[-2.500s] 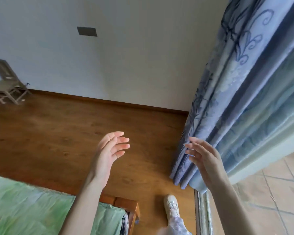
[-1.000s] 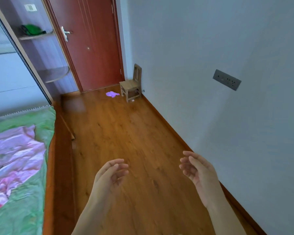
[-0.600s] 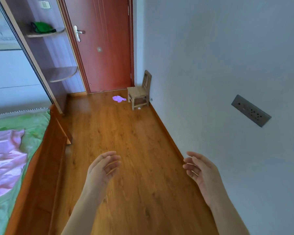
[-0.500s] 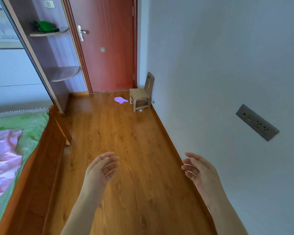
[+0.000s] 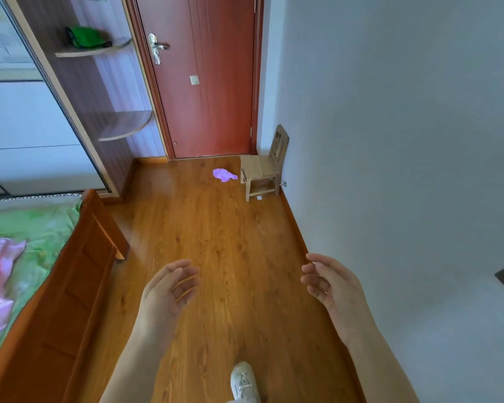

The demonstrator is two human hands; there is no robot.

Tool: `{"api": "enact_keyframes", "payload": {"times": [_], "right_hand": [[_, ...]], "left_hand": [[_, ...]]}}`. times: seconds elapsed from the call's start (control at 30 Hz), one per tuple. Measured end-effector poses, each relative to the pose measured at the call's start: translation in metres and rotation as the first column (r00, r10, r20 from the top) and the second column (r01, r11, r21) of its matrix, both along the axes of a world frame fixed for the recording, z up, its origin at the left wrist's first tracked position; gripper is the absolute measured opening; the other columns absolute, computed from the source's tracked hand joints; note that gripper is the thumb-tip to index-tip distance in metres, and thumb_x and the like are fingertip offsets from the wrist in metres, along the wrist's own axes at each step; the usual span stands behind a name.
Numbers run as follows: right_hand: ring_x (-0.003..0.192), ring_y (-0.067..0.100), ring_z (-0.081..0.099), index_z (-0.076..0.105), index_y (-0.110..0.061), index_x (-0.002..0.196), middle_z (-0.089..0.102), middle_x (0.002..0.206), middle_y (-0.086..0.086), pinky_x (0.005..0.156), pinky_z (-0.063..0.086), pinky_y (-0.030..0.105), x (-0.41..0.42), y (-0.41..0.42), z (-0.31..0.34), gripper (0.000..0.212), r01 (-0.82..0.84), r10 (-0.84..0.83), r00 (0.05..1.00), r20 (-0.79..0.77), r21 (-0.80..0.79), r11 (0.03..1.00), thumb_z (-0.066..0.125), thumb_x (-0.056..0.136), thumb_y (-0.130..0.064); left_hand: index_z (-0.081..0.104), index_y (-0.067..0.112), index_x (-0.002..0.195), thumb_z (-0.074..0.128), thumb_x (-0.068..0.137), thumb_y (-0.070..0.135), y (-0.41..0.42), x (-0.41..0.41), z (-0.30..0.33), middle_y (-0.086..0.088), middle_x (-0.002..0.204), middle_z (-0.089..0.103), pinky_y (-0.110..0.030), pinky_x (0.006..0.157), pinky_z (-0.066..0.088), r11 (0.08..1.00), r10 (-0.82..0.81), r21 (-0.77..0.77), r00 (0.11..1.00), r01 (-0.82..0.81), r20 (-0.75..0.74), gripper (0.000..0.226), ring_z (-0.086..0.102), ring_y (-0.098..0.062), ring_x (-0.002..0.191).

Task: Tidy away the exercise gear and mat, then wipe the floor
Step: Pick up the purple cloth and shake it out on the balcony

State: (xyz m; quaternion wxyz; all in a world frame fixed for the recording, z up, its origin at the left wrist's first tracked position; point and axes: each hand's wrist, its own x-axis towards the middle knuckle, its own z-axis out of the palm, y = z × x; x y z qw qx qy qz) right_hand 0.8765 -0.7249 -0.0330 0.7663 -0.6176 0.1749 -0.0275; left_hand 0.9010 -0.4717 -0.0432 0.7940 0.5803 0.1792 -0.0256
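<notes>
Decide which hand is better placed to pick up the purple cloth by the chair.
Right, marginally: the cloth lies far ahead beside the chair, on the right hand's side. Both hands are empty; the left hand is equally far.

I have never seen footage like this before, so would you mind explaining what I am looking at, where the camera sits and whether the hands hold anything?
There is no machine here: a person wears one wide-angle camera on the head, looking forward and down, so you see their own arms. The left hand and the right hand hover over the wooden floor with relaxed fingers and hold nothing. One white shoe shows at the bottom. Ahead stands a small wooden chair against the wall, with a crumpled purple cloth on the floor beside it, before a red door. A bed with green bedding lies to the left.
</notes>
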Motion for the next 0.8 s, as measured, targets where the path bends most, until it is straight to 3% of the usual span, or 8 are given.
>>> {"api": "enact_keyframes", "payload": {"times": [0.47, 0.8], "right_hand": [[0.079, 0.021, 0.066, 0.068, -0.008, 0.100, 0.069, 0.088, 0.011, 0.068, 0.054, 0.024, 0.271, -0.032, -0.003, 0.021, 0.008, -0.007, 1.000, -0.006, 0.038, 0.999, 0.047, 0.094, -0.007], [0.086, 0.025, 0.064, 0.067, -0.009, 0.100, 0.067, 0.092, 0.012, 0.075, 0.050, 0.029, 0.485, -0.075, -0.009, 0.022, -0.056, 0.055, 0.998, -0.025, -0.021, 0.998, 0.046, 0.096, -0.008]], "left_hand": [[0.064, 0.009, 0.101, 0.042, 0.097, 0.012, -0.043, 0.269, 0.008, -0.008, 0.088, 0.069, -0.031, 0.075, 0.048, 0.999, -0.051, -0.007, 0.999, 0.051, 0.002, 0.023, 0.064, -0.021, 0.085], [0.065, 0.011, 0.096, 0.041, 0.098, 0.010, -0.083, 0.460, -0.006, -0.007, 0.089, 0.067, -0.031, 0.076, 0.047, 0.997, 0.074, -0.017, 0.997, -0.074, -0.022, 0.024, 0.062, -0.020, 0.085]]}}
